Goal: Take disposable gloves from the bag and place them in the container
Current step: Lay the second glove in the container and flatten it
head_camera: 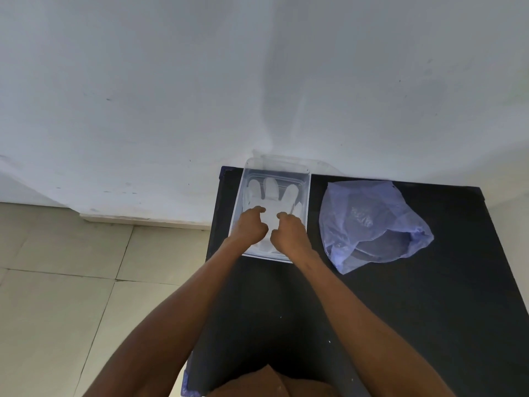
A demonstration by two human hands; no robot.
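the white disposable glove (270, 196) lay flat in the clear plastic container (308, 196), its long axis running front to back, fingers pointing toward the wall and cuff toward the person. the left hand (252, 227) and right hand (289, 232), fingers curled, pressed on its palm, probably to smooth it; whether they pinched it i could not tell. the translucent blue bag (372, 224) lay slack to the right on the black table (429, 296).

A clear see-through container (305, 196) holds a white translucent glove (272, 193). The table (400, 310) beneath is plain black. The bag (369, 222) is pale lilac-blue, semi-sheer. The floor (57, 282) is beige tile; the wall (171, 81) is off-white.
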